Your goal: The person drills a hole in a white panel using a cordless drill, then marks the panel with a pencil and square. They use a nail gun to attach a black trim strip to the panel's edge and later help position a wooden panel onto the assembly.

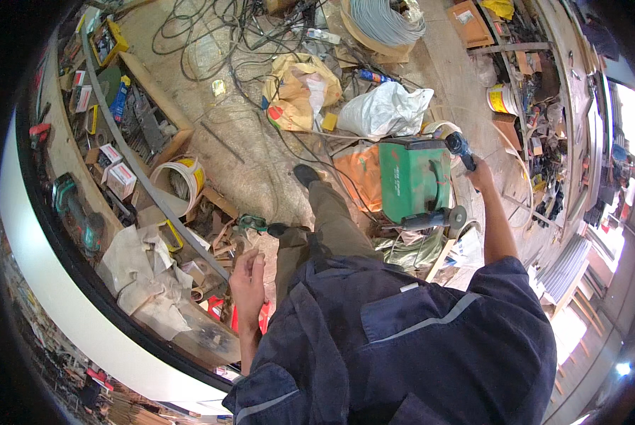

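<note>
bright daylight | blown-out glare at right edge | strong fisheye bending, black rim | centre sharp

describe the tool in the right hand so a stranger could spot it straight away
Find the big green box-shaped machine on the cluttered floor. At its upper right corner the right hand grips a dark blue power tool. A second, grey grinder with a round disc lies below the machine, unheld.

Green machine case (414, 179), white sack (388, 110), navy overalls (402, 340)
</note>
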A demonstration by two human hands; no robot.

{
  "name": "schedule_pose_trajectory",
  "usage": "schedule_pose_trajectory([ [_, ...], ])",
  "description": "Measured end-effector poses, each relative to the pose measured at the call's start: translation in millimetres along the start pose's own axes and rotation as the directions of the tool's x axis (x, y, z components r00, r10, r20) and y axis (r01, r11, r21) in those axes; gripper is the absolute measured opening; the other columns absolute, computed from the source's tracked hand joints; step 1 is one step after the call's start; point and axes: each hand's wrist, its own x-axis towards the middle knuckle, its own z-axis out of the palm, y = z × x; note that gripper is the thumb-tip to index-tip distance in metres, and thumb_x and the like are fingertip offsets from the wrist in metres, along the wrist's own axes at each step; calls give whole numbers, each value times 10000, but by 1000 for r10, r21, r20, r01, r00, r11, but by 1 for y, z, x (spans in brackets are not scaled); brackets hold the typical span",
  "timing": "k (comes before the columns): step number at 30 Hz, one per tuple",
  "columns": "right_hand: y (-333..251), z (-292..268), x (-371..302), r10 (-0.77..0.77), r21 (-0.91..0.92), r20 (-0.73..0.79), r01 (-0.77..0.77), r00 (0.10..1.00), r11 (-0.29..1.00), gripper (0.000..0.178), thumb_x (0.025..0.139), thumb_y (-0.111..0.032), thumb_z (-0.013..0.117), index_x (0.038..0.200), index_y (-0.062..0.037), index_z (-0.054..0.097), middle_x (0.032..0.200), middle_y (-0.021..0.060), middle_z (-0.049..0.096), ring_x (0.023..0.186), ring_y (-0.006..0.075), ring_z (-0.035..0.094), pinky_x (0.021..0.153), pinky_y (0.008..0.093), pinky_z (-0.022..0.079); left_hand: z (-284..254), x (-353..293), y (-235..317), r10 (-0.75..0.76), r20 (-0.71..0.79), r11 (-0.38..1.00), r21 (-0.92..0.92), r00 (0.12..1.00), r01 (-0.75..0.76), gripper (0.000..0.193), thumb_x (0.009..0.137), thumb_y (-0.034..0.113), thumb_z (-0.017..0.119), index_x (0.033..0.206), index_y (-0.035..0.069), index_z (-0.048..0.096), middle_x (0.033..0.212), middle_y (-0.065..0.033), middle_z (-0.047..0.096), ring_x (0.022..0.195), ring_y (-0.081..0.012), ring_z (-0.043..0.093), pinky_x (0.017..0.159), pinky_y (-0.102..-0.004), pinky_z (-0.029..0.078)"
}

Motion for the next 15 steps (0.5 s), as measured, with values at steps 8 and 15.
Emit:
schedule_pose_trajectory([
  [8, 0, 71, 6, 110, 116, -55, -103, 992, 988, 648, 735, -99, 778, 1363, -80, 620, 1102, 282, 707, 1032, 433, 698, 865, 488, 543, 21, 14, 10, -70, 16, 990, 123, 997, 67, 284, 1015, 136, 640, 1208, -73, 633, 1039, -139, 716, 944, -172, 671, 838, -307, 538],
  [15, 16, 138, 9, 169, -12, -123, -172, 978, 985, 656, 801, -157, 746, 1433, -156, 569, 1201, 229, 673, 1085, 448, 664, 935, 530, 526, 40, 22, -13, -217, 28, 972, 94, 976, 214, 296, 1015, 144, 636, 1197, -91, 629, 1026, -143, 714, 896, -169, 680, 780, -298, 561],
])
